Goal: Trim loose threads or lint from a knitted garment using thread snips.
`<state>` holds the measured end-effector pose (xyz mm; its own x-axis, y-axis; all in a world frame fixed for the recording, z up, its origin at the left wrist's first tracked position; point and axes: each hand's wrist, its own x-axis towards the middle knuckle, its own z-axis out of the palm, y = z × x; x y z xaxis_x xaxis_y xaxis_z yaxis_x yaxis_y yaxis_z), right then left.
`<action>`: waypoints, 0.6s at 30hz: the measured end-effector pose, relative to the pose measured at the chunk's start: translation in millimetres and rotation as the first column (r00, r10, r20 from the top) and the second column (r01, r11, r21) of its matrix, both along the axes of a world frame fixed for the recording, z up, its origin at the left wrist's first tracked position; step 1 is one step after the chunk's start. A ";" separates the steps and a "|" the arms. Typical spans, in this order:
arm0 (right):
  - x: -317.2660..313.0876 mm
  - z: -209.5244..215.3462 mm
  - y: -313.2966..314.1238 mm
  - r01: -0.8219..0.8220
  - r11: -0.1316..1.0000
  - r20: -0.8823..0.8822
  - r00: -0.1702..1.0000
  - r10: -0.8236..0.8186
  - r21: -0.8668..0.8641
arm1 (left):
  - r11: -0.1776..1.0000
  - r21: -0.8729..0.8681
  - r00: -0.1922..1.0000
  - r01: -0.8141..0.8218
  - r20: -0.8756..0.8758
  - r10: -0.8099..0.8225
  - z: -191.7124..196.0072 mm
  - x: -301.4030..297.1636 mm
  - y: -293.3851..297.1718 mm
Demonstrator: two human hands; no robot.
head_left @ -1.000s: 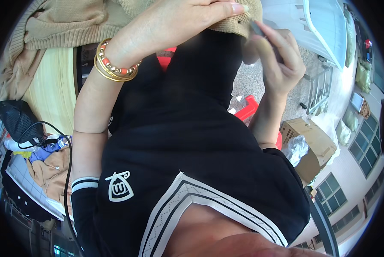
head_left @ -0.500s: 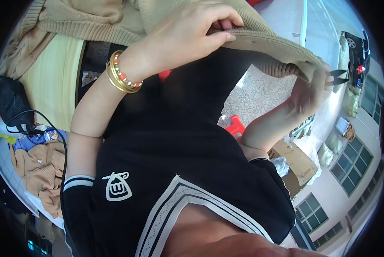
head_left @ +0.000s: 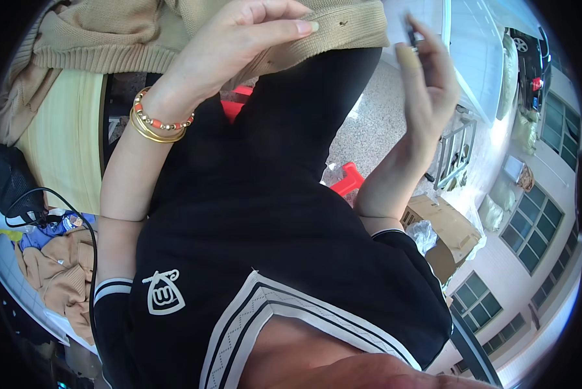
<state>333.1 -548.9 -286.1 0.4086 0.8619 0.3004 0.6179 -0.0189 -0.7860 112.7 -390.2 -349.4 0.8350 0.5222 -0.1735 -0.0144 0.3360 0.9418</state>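
Observation:
A beige knitted garment (head_left: 109, 32) lies across my lap, its ribbed band stretched toward the right. My left hand (head_left: 232, 52), with gold and red-beaded bracelets at the wrist, pinches this band between thumb and fingers. A small dark slit or mark shows on the band to the right of my thumb. Apart from the fabric, my right hand (head_left: 430, 84) is raised at the right with small black thread snips (head_left: 411, 32) between its fingers. Motion smears the snips and the fingertips.
At the left are a pale wooden board (head_left: 64, 129), a black mesh bag (head_left: 9, 181) with a cord, and heaped tan knitwear (head_left: 64, 266). A red plastic stool part (head_left: 349, 178), a cardboard box (head_left: 446, 227) and a metal rack (head_left: 456, 152) stand at the right.
My right hand has let go of the band's right end and moved left, keeping the snips. My left hand has shifted left and slightly up with the band, which now shows its flat face.

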 end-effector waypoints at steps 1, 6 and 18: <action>-8.1 -4.8 6.2 -0.045 0.997 0.011 0.999 0.044 0.059 | 1.000 -0.008 1.000 0.005 0.015 -0.005 0.6 -1.0 -1.4; -15.6 -9.6 9.2 -0.176 0.984 0.222 0.958 0.180 -0.037 | 1.000 0.003 1.000 -0.010 0.024 0.010 0.1 -1.3 -3.7; -18.8 1.3 12.7 -0.124 0.989 0.360 0.922 0.145 -0.081 | 1.000 -0.004 0.997 -0.021 0.080 0.021 -8.5 1.2 -5.4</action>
<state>314.4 -536.1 -284.7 0.1592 0.9206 0.3567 0.8608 0.0475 -0.5068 113.9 -395.6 -358.0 0.8351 0.5393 -0.1083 -0.0966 0.3377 0.9363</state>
